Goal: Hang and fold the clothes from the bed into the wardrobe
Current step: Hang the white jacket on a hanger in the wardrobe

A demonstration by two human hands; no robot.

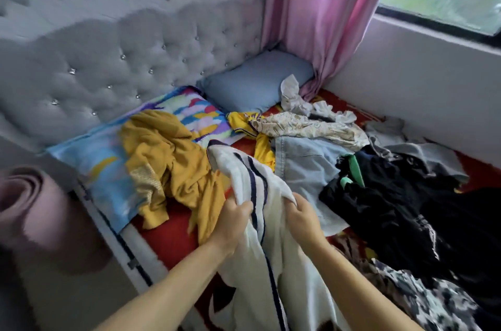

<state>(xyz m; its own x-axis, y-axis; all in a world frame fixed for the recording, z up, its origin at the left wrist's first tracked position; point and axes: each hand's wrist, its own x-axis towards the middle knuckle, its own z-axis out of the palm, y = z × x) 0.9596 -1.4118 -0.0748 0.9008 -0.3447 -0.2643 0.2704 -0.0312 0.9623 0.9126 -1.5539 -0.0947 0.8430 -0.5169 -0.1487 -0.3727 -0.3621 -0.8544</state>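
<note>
Now | L hand point(235, 218) + R hand point(303, 218) grip white garment point(252, 181) | over bed point(168, 241)

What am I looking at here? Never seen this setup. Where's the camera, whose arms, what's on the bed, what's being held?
No robot here: a person wears one wide-angle camera on the head, looking down at their own bare arms. The left hand and the right hand both grip a white garment with dark stripes, lifted off the bed. Lying on the bed are a mustard-yellow garment, a pale denim piece, a black pile of clothes, a colourful pillow and a blue-grey pillow. A pink curtain hangs by the window. The wardrobe is not in view.
</note>
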